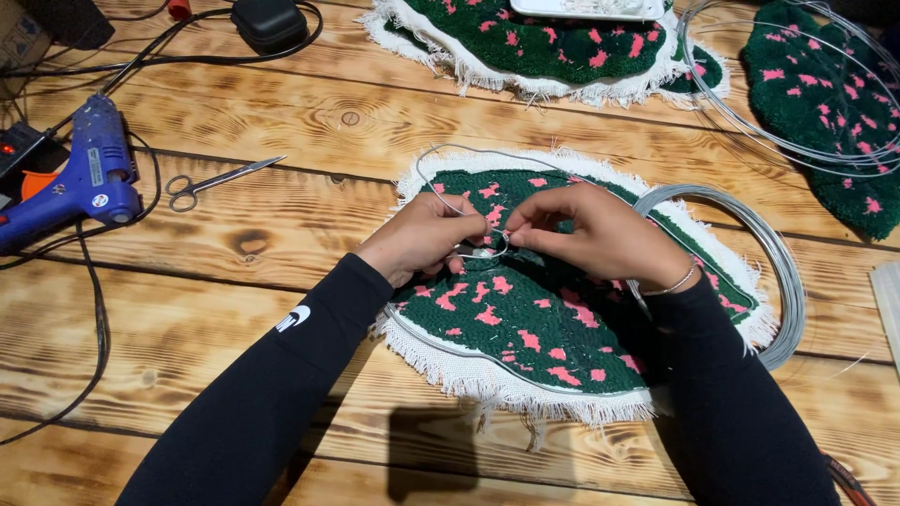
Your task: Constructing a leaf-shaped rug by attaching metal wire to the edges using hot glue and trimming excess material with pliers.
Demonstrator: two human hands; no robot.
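Observation:
A green tufted piece [534, 323] with pink flecks and a white fringed cloth border lies on the wooden table [281, 234] in front of me. A thin grey wire [450, 155] loops over its top edge and runs along its near rim. My left hand [422, 239] and my right hand [600, 230] meet over the middle of the piece. Both pinch the wire where it bends into a small loop between the fingertips. A bracelet sits on my right wrist.
A coil of grey wire [783, 272] lies under the piece's right side. Small scissors [211, 183] and a blue glue gun [80, 178] with black cables sit at left. More green pieces [553, 42] and a wire hoop [797, 94] lie at the back.

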